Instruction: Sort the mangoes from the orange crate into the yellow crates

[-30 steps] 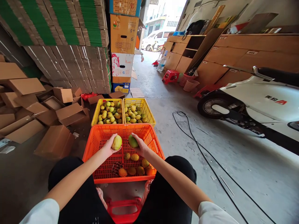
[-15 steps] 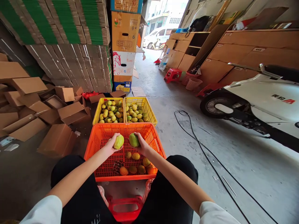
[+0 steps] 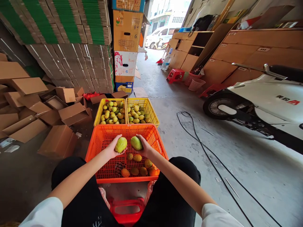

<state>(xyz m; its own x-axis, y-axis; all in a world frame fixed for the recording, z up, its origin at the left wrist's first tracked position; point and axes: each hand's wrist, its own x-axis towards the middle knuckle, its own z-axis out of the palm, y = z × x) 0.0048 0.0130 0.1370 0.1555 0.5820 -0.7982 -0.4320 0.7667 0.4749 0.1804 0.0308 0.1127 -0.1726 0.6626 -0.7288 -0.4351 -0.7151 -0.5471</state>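
Observation:
My left hand (image 3: 113, 149) is closed round a yellow-green fruit (image 3: 121, 144). My right hand (image 3: 145, 148) grips a greener fruit (image 3: 136, 143). Both are held side by side above the orange crate (image 3: 94, 151) between my knees. Several yellow and orange fruits (image 3: 138, 167) lie on the crate's floor near its front edge. Beyond it stand two yellow crates, the left one (image 3: 98, 113) and the right one (image 3: 151, 112), each filled with green-yellow fruit.
Loose cardboard boxes (image 3: 59, 142) lie on the floor to the left, under stacks of flat cartons (image 3: 71, 63). A black cable (image 3: 203, 151) runs across the concrete on the right. A white scooter (image 3: 260, 101) is parked there. I sit on a red stool (image 3: 126, 211).
Both hands have turned their fruits slightly and brought them a bit closer together. The view has shifted a little.

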